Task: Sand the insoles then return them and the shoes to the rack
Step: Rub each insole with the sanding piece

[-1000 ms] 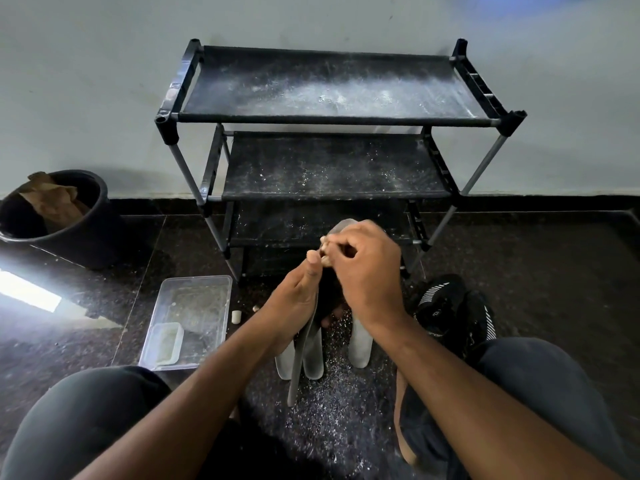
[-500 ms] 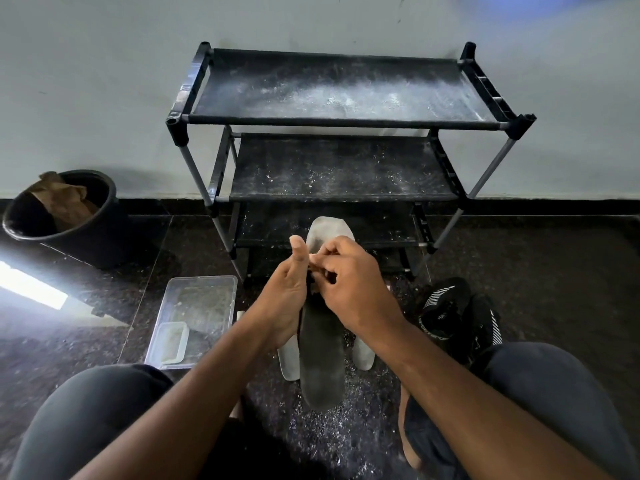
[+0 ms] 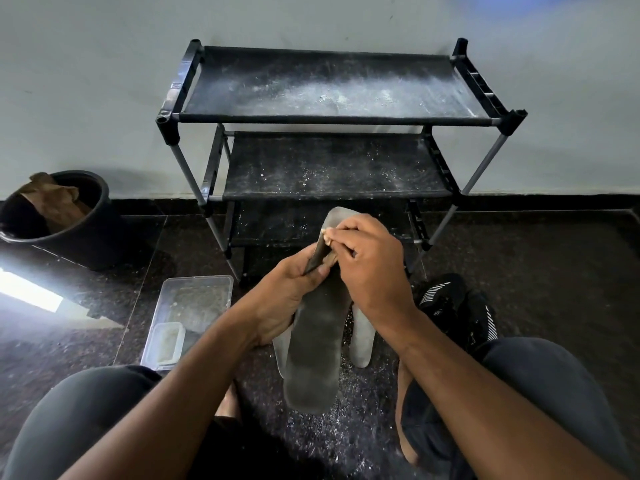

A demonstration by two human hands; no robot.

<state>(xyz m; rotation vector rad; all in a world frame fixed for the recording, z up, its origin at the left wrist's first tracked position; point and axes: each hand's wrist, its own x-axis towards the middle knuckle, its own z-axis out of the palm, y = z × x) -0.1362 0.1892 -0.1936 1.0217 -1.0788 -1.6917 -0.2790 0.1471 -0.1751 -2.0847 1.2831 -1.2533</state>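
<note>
Insole (image 3: pixel 313 351) now tilted leftward, both hands gripping: left (image 3: pixel 287 299), right (image 3: pixel 367 268) perhaps pinching sandpaper (image 3: pixel 329 259); rack (image 3: pixel 332 161) behind.

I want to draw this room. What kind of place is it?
Probably a corner of a home, by a wall where shoes are kept. A black shoe rack stands against the plain wall, a pair of black shoes sits on the dark stone floor, and a black bin stands nearby.
</note>
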